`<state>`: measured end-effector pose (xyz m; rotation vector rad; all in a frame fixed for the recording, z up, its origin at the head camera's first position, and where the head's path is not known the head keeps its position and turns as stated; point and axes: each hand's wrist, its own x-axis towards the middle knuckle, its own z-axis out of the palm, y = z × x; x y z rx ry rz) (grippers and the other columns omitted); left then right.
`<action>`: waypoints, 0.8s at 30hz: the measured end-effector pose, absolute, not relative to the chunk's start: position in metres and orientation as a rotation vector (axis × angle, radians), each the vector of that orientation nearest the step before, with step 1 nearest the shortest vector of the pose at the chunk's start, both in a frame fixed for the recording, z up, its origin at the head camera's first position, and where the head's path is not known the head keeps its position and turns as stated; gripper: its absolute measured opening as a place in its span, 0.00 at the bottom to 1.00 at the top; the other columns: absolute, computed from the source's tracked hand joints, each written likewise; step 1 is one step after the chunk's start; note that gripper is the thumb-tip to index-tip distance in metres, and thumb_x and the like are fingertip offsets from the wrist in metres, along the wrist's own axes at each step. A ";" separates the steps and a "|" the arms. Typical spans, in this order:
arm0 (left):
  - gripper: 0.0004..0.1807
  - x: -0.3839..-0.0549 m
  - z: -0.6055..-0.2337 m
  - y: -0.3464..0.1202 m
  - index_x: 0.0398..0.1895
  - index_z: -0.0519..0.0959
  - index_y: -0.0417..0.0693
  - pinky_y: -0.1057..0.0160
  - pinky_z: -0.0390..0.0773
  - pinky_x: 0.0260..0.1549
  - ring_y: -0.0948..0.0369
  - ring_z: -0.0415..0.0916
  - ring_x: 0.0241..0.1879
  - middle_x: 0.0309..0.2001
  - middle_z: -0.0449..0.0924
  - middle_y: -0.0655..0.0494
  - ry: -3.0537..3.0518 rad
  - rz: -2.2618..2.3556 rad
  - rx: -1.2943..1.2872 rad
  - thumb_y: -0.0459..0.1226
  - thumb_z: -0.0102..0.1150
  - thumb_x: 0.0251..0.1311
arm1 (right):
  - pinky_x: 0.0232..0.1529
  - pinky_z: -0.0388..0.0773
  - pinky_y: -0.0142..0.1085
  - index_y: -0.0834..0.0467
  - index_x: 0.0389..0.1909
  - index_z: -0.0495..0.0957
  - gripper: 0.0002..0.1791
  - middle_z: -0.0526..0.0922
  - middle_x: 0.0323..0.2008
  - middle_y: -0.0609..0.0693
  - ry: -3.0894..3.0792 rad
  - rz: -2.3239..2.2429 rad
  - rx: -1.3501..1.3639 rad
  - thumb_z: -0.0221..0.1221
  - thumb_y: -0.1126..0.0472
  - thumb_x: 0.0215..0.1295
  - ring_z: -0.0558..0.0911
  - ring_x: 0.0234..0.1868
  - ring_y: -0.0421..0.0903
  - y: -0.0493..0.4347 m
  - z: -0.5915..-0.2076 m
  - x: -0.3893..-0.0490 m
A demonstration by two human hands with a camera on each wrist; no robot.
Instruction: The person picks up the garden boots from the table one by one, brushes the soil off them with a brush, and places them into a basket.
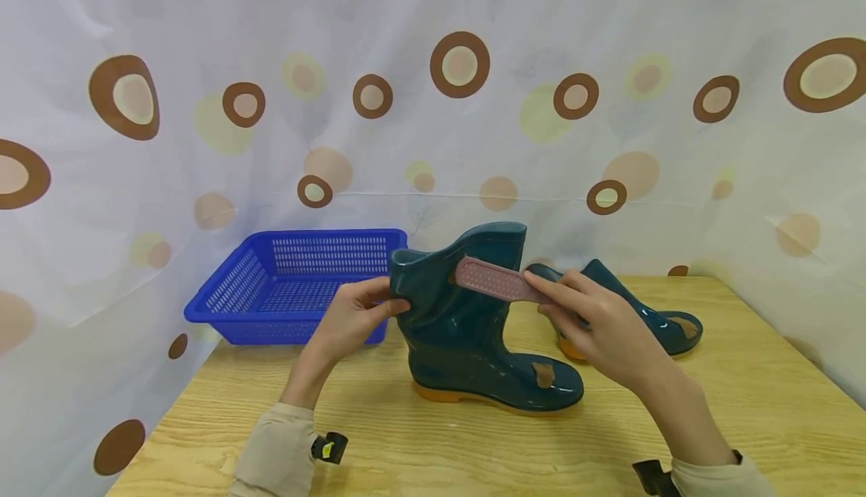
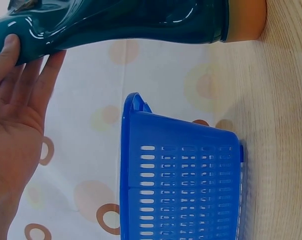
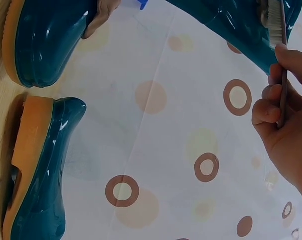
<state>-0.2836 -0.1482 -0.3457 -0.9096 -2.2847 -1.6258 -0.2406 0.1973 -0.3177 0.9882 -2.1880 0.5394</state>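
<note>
A dark green rubber boot (image 1: 453,331) with a tan sole stands upright on the table, toe to the right. My left hand (image 1: 346,322) pinches the back of its shaft just below the rim, thumb on the near side. In my right hand (image 1: 602,324) is a pink scrubbing brush (image 1: 492,280), gripped by its handle. The pale bristles (image 3: 275,27) meet the upper shaft, over a brown patch partly hidden by the brush head. Another brown patch (image 1: 543,375) marks the toe. Behind my right hand lies a second green boot (image 1: 619,286), partly covered, with a brown patch (image 1: 685,325) on its toe.
A blue plastic basket (image 1: 271,316) with slotted sides stands at the back left, close behind my left hand. The wooden table (image 1: 379,444) extends to a white curtain (image 1: 406,1) with brown circles. Dark wrist straps (image 1: 329,447) sit on both sleeves.
</note>
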 end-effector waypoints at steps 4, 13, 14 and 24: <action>0.12 -0.284 -0.346 -0.148 0.50 0.83 0.42 0.64 0.83 0.49 0.66 0.83 0.46 0.46 0.87 0.45 -2.280 -1.631 -0.894 0.35 0.61 0.65 | 0.25 0.60 0.22 0.52 0.64 0.77 0.30 0.68 0.30 0.38 -2.217 0.553 0.994 0.66 0.72 0.59 0.62 0.26 0.31 0.199 -0.317 -0.240; 0.12 -0.285 -0.347 -0.147 0.50 0.83 0.43 0.65 0.83 0.49 0.65 0.83 0.47 0.47 0.86 0.46 -2.288 -1.640 -0.857 0.36 0.62 0.66 | 0.25 0.62 0.23 0.53 0.63 0.78 0.29 0.71 0.32 0.38 -2.240 0.556 1.012 0.66 0.71 0.59 0.63 0.27 0.31 0.202 -0.315 -0.239; 0.12 -0.285 -0.347 -0.147 0.50 0.83 0.43 0.65 0.83 0.49 0.64 0.83 0.47 0.47 0.86 0.46 -2.290 -1.642 -0.853 0.36 0.62 0.66 | 0.25 0.62 0.24 0.53 0.63 0.78 0.29 0.71 0.32 0.38 -2.241 0.557 1.016 0.66 0.71 0.59 0.63 0.27 0.31 0.203 -0.315 -0.239; 0.13 -0.285 -0.347 -0.148 0.52 0.82 0.45 0.64 0.83 0.49 0.59 0.83 0.48 0.47 0.86 0.47 -2.313 -1.633 -0.821 0.37 0.61 0.67 | 0.26 0.64 0.23 0.54 0.61 0.79 0.29 0.72 0.33 0.38 -2.243 0.553 1.033 0.67 0.72 0.57 0.64 0.28 0.31 0.206 -0.312 -0.237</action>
